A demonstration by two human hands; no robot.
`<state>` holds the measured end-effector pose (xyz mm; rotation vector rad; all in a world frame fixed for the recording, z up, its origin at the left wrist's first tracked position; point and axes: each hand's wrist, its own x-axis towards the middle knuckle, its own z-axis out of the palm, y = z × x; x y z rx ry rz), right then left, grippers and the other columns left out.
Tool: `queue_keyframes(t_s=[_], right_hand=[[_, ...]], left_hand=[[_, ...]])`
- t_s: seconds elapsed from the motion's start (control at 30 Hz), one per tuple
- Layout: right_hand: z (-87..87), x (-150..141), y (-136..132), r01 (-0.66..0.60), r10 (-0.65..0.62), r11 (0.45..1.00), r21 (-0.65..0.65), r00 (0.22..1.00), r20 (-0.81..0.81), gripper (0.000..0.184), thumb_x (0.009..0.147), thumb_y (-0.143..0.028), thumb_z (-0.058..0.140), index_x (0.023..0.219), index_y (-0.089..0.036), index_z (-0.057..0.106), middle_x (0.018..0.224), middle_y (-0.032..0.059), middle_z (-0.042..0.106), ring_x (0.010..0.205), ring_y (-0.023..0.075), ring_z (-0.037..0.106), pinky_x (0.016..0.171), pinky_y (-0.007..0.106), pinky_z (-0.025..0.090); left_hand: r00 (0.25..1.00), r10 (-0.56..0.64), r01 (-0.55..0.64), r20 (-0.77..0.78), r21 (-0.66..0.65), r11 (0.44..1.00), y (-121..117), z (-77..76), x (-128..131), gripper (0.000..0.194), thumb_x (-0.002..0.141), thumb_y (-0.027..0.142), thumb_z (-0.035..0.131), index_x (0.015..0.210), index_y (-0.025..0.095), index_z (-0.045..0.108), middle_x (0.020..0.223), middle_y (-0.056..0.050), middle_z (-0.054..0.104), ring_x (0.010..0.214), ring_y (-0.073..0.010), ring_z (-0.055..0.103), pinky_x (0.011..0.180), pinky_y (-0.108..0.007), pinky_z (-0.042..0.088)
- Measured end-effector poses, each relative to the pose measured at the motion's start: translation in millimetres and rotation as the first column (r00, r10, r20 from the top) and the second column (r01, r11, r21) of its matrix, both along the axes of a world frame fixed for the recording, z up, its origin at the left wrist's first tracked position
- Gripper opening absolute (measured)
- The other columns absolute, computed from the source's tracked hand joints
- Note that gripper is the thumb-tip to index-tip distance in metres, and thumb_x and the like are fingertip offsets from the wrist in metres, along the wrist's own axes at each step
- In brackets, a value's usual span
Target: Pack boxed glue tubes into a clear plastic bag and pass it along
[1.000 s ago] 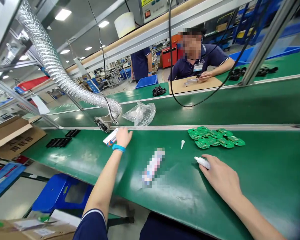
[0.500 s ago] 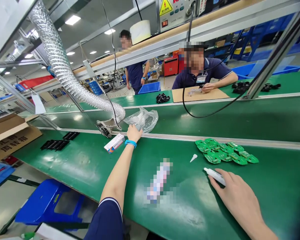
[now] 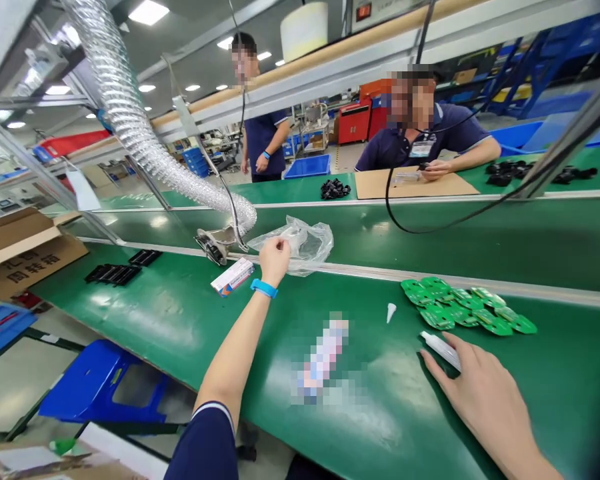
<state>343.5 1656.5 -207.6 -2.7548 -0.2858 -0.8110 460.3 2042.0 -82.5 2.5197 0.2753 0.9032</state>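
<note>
My left hand reaches far across the green bench and pinches the near edge of a clear plastic bag that lies on the rail by the conveyor. A blue band is on that wrist. My right hand rests on the bench with its fingers over a small white tube, whose tip points left. A white cap stands between the hands. A blurred tube lies in front of me. A small white and red box sits left of my left hand.
A pile of several green circuit boards lies at right. Black parts sit at far left, beside a cardboard box. A silver flexible duct ends near the bag. One person sits across the conveyor; another stands behind. A blue stool is below.
My left hand moved right from the small box to the plastic bag and took hold of its edge. My right hand stayed on the white tube.
</note>
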Motion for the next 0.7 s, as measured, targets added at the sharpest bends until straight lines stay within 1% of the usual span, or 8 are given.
queue_keyframes(t_s=[0.07,0.13,0.23,0.33,0.47,0.53,0.6,0.7], right_hand=[[1.3,-0.9,2.7,-0.007,0.007,1.000,0.003,1.000,-0.005,0.063,0.096,-0.065,0.029,0.119,-0.015,0.059,0.095,0.0158,0.067,0.086,0.0342,0.062,0.074,0.045,0.047],[2.3,-1.6,5.6,-0.015,0.015,1.000,0.017,1.000,-0.005,0.060,0.097,-0.062,0.033,0.122,-0.014,0.057,0.100,0.0169,0.067,0.091,0.0340,0.061,0.078,0.044,0.047],[3.7,-3.3,9.1,-0.016,0.015,0.999,0.041,1.000,0.010,0.056,0.097,-0.059,0.039,0.127,-0.014,0.055,0.110,0.0185,0.066,0.099,0.0344,0.060,0.082,0.045,0.046],[6.1,-5.8,11.8,-0.021,0.019,0.998,0.057,0.999,0.033,0.053,0.097,-0.055,0.044,0.129,-0.014,0.055,0.115,0.0185,0.065,0.104,0.0345,0.058,0.085,0.045,0.046],[9.1,-8.4,15.1,-0.070,0.065,0.995,0.074,0.996,0.069,0.046,0.097,-0.048,0.050,0.129,-0.015,0.055,0.117,0.0174,0.064,0.106,0.0331,0.058,0.090,0.045,0.046],[9.3,-9.2,16.0,-0.105,0.097,0.991,0.079,0.991,0.094,0.042,0.097,-0.045,0.052,0.127,-0.015,0.055,0.117,0.0166,0.063,0.106,0.0318,0.058,0.091,0.044,0.046],[8.7,-9.8,16.4,-0.141,0.130,0.987,0.080,0.984,0.121,0.039,0.097,-0.041,0.054,0.126,-0.016,0.056,0.116,0.0159,0.064,0.106,0.0307,0.058,0.092,0.043,0.046],[10.4,-9.3,18.0,-0.188,0.176,0.979,0.072,0.973,0.149,0.035,0.097,-0.036,0.055,0.126,-0.017,0.055,0.117,0.0151,0.063,0.108,0.0295,0.058,0.094,0.043,0.045]], left_hand=[[0.986,-0.116,0.131,0.120,-0.128,0.983,-6.9,1.3,-22.7,0.018,0.093,0.025,0.054,0.084,0.017,0.067,0.081,-0.003,0.069,0.075,-0.0146,0.062,0.074,-0.026,0.046],[0.962,-0.190,0.234,0.198,-0.231,0.944,-11.3,-0.5,-44.7,0.015,0.091,0.025,0.059,0.081,0.016,0.067,0.078,-0.002,0.068,0.072,-0.0136,0.060,0.071,-0.026,0.046],[0.953,-0.239,0.285,0.188,-0.285,0.915,-15.1,-8.1,-72.8,0.013,0.089,0.027,0.062,0.083,0.017,0.069,0.080,-0.002,0.069,0.073,-0.0140,0.061,0.071,-0.027,0.048],[0.938,-0.318,0.347,0.140,-0.318,0.882,-15.7,-17.8,-92.7,0.013,0.089,0.029,0.064,0.091,0.019,0.071,0.089,-0.003,0.072,0.081,-0.0158,0.065,0.077,-0.030,0.052],[0.899,-0.425,0.434,0.104,-0.338,0.835,-4.0,-21.9,-110.7,0.031,0.088,0.033,0.067,0.117,0.022,0.066,0.113,-0.007,0.069,0.101,-0.0192,0.066,0.091,-0.036,0.054],[0.912,-0.394,0.408,0.112,-0.326,0.853,3.7,-18.0,-121.8,0.035,0.089,0.034,0.066,0.122,0.022,0.062,0.118,-0.008,0.067,0.105,-0.0202,0.065,0.093,-0.038,0.053],[0.940,-0.325,0.342,0.108,-0.279,0.897,5.4,-13.2,-138.6,0.030,0.092,0.035,0.063,0.118,0.022,0.063,0.115,-0.008,0.067,0.103,-0.0206,0.065,0.093,-0.038,0.053],[0.943,-0.332,0.322,-0.034,-0.169,0.931,-13.1,-15.3,-175.4,0.028,0.093,0.040,0.060,0.114,0.023,0.064,0.112,-0.007,0.067,0.103,-0.0217,0.064,0.091,-0.038,0.053]])
